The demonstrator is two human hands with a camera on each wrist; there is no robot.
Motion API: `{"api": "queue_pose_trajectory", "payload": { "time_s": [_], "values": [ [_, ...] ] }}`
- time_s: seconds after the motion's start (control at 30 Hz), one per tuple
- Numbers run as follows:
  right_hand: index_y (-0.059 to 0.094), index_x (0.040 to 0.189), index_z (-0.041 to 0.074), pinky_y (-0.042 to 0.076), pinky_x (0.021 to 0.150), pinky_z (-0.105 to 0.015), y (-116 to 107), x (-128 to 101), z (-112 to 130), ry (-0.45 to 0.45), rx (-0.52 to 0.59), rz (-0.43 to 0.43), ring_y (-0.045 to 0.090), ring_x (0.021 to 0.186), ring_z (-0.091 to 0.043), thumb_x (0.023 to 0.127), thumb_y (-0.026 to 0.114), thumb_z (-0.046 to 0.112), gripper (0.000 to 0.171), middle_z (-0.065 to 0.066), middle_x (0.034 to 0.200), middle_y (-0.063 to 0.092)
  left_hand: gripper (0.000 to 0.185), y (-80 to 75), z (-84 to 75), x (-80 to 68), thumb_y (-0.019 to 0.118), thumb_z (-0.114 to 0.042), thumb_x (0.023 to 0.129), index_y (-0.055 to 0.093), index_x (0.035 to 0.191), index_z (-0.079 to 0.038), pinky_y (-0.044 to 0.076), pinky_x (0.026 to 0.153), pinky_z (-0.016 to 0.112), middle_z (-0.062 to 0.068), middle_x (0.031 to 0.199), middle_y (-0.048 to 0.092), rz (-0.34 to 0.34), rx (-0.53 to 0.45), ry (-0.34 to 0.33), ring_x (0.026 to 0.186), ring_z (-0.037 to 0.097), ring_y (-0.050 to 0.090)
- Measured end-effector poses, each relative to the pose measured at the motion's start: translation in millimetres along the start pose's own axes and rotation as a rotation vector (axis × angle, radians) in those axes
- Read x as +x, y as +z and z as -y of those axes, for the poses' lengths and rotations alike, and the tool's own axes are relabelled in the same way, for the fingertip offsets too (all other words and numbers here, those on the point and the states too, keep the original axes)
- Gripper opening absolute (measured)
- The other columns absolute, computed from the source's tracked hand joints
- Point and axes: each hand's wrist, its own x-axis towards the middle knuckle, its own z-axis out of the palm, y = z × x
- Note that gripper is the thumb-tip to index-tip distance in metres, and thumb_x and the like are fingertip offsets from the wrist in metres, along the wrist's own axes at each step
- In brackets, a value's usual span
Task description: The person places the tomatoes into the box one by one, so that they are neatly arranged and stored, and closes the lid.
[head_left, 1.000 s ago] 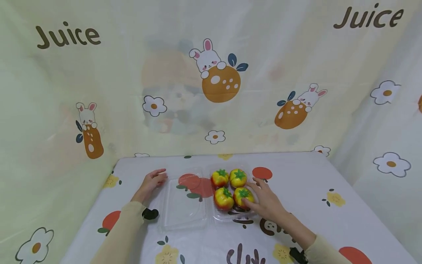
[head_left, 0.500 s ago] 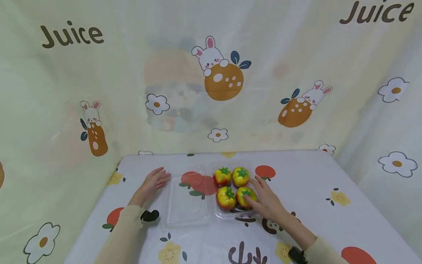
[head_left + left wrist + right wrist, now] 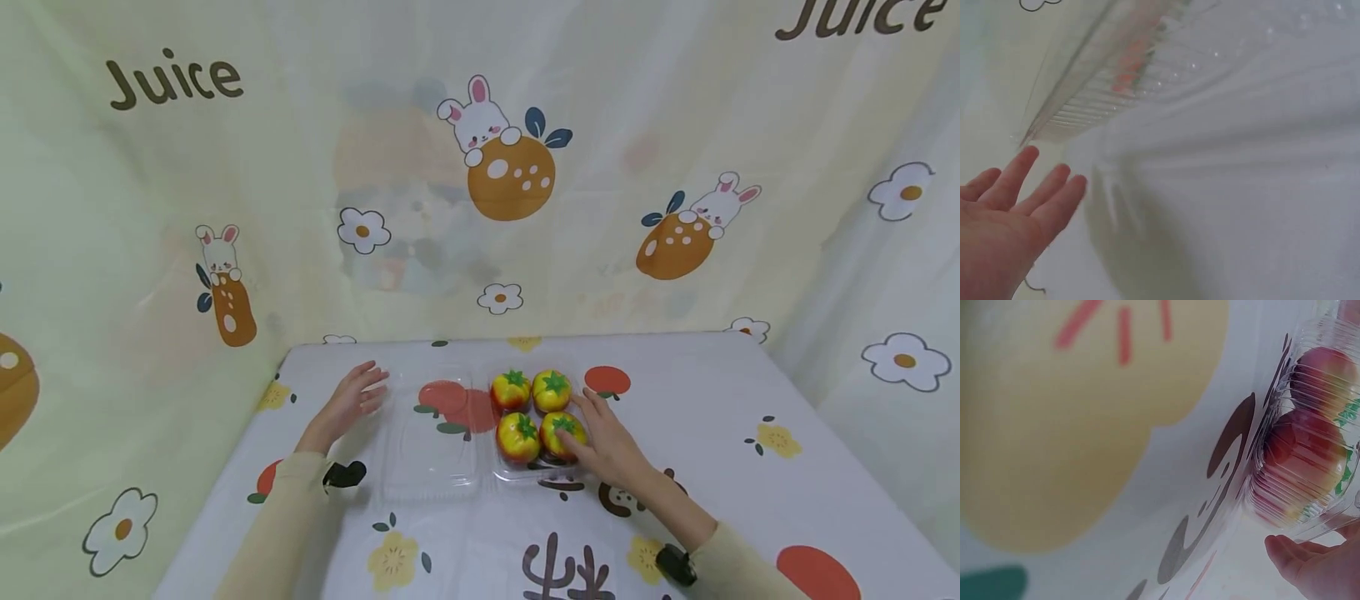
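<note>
The right hand (image 3: 609,446) half hides the near-right tomato (image 3: 564,433) it touches with relaxed fingers; the clear clamshell box (image 3: 480,433) lies open — long axis left-right — by the open, empty left hand (image 3: 352,400).

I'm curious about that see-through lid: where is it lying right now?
In the head view the clear lid lies open and flat on the table, just left of the tray of four tomatoes, with the left hand beside its left edge.

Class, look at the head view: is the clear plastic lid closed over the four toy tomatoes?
No: the lid lies open flat on the table, left of the tray that holds the four toy tomatoes.
</note>
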Motion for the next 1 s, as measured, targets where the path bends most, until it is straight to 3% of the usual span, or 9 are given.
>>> {"api": "queue_pose_trajectory", "payload": {
  "time_s": [0.23,0.47,0.67,1.0],
  "values": [
    [0.041,0.144,-0.004,0.036,0.101,-0.064,-0.6,2.8,0.7,-0.006,0.017,0.007,0.038,0.133,-0.050,0.095,0.061,0.043,0.070,-0.033,0.149,0.031,0.074,3.3,-16.4,-4.6,0.041,-0.024,0.106,-0.013,0.157,-0.014,0.025,0.112,0.058,0.022,0.160,0.018,-0.007,-0.038,0.001,0.143,0.044,0.026],
    [0.040,0.145,-0.004,0.035,0.102,-0.065,1.7,3.5,-1.8,0.011,0.012,0.023,0.036,0.134,-0.049,0.095,0.061,0.043,0.071,-0.032,0.150,0.030,0.082,9.4,-28.7,-8.8,0.044,-0.027,0.106,-0.023,0.154,-0.025,0.035,0.107,0.056,0.020,0.160,0.019,-0.002,-0.027,0.019,0.140,0.044,0.033],
    [0.039,0.145,-0.004,0.035,0.101,-0.065,2.3,1.5,-2.2,0.016,0.024,0.019,0.036,0.134,-0.050,0.095,0.060,0.042,0.071,-0.032,0.150,0.030,0.083,15.3,-41.9,-15.6,0.045,-0.028,0.106,-0.023,0.153,-0.027,0.039,0.105,0.054,0.019,0.161,0.016,0.043,0.004,0.060,0.140,0.043,0.032],
    [0.039,0.142,-0.008,0.036,0.100,-0.065,-7.1,3.3,0.0,-0.036,0.094,0.001,0.042,0.128,-0.052,0.098,0.058,0.041,0.068,-0.033,0.146,0.031,0.076,26.5,-74.7,-26.8,0.042,-0.026,0.106,-0.016,0.156,-0.020,0.034,0.108,0.054,0.020,0.160,0.021,0.077,0.074,0.200,0.143,0.043,0.024]
  ]
}}
